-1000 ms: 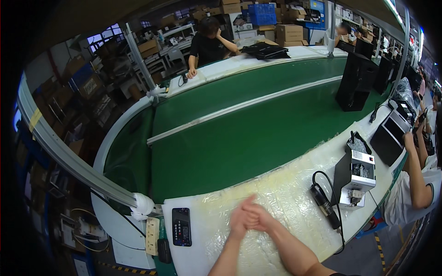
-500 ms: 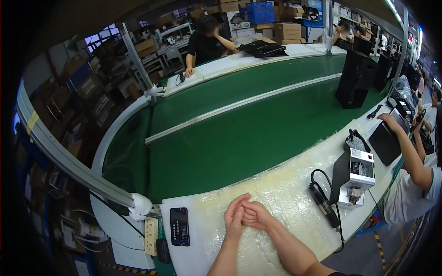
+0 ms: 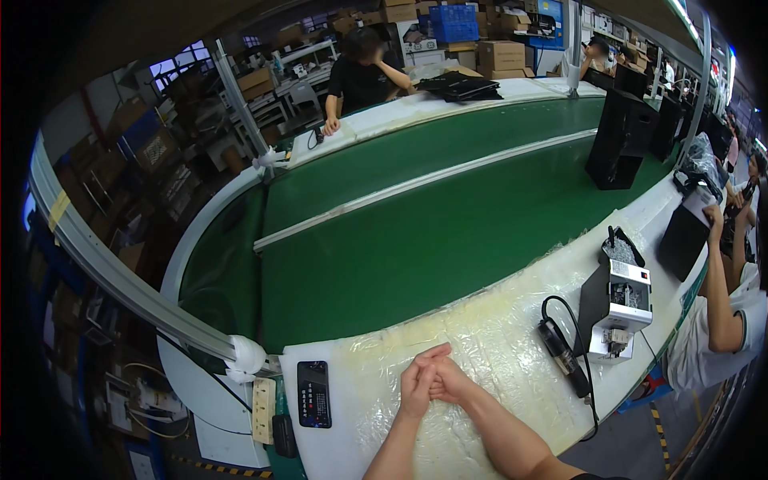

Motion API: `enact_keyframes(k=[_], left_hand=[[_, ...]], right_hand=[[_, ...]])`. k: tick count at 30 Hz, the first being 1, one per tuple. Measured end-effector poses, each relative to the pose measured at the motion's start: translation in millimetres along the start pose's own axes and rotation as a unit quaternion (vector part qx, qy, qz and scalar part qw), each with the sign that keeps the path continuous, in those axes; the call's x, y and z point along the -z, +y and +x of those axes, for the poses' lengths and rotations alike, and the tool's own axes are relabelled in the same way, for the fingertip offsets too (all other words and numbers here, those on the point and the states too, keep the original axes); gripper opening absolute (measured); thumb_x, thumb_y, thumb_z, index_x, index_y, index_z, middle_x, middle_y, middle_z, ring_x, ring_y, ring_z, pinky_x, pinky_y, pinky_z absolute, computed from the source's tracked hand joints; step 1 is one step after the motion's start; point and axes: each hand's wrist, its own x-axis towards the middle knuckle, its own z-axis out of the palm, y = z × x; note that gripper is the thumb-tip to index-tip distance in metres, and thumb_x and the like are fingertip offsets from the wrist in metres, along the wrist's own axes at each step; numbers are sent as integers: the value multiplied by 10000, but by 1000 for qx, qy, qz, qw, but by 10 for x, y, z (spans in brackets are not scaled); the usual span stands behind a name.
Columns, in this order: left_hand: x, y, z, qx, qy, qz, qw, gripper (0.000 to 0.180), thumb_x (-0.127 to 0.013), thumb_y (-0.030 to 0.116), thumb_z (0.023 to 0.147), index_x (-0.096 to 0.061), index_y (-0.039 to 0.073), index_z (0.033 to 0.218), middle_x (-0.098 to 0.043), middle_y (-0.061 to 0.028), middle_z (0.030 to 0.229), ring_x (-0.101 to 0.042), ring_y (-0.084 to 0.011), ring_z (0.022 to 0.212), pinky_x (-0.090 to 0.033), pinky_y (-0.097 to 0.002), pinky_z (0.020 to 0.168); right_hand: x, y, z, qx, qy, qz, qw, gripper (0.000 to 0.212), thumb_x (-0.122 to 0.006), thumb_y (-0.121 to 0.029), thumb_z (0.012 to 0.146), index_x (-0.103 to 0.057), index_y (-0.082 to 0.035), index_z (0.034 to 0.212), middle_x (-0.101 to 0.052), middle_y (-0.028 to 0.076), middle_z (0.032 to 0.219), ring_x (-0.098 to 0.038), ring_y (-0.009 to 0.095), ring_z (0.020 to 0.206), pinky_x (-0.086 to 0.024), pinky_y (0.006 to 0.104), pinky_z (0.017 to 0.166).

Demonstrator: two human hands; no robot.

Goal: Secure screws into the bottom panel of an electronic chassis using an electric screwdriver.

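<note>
Film-covered worktop (image 3: 376,384): along the near side of the green conveyor belt (image 3: 416,264); the bare stretch in front of the person sits under their hands. Clear film probably there to protect the surface from scratches.
Left hand (image 3: 415,386): pressed against the right, at least one finger stretched across its top. How far the others curl is hidden.
Right hand (image 3: 450,382): tucked against the left, fingers seem folded in. Can't tell if closed tight, or if anything sits between the palms; no tool or part visible. Clasp looks like a resting posture.
Phone (image 3: 314,394): flat, face up, left of the hands; presumably set there to stay off the middle.
Power strip (image 3: 264,410): just off the worktop's left end, likely parked there for cable reach.
Black cylindrical tool (image 3: 563,357): lying right of the hands, cable looped beside it; handle within easy right-hand reach, I'd judge.
White metal box unit (image 3: 630,304): right of the tool. Black tray (image 3: 622,251) of small silvery bits just behind it, probably grouped to keep small parts by the tool.
Co-worker's hand (image 3: 711,214): far right, on a dark panel (image 3: 683,242), seemingly steadying it tilted.
</note>
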Motion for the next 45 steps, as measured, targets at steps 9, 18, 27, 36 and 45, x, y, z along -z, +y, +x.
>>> enact_keyframes(k=[9,18,27,36,45], left_hand=[[229,-258,57,15,-44,-16,999,425,-445,153,980,-423,-88,1329,-513,-236,1330,-511,-276,1230,-369,-348,1056],[395,-211,137,-39,97,-151,983,501,-435,302,964,-430,-38,1333,-496,-237,1335,-485,-335,1248,-391,-417,1028],[133,-131,36,4,-47,9,999,537,-448,302,993,-393,-83,1364,-470,-232,1375,-505,-238,1203,-361,-323,1040],[239,-171,53,-14,-37,60,997,591,-459,303,982,-330,-67,1425,-448,-139,1426,-514,-123,1141,-338,-305,1070],[279,-145,116,-69,117,-44,990,659,-429,343,973,-212,-20,1479,-199,-158,1559,-154,-293,1454,-169,-469,1145]], right_hand=[[68,71,96,-14,-29,93,995,483,-518,-354,979,-361,-168,562,-286,-62,442,-238,57,332,-164,226,325],[283,-107,41,104,-233,316,914,550,-348,-316,1025,-280,-179,497,-240,-51,429,-218,91,363,-186,228,355],[142,17,21,9,-63,82,995,380,-556,-326,955,-491,-130,635,-397,-42,486,-344,52,376,-260,213,346],[-19,2,12,8,-4,59,998,459,-537,-344,973,-373,-153,589,-313,-51,450,-255,56,344,-182,226,334],[217,-86,38,112,-176,292,933,525,-363,-315,1019,-316,-165,519,-263,-29,447,-230,96,390,-209,246,370]])
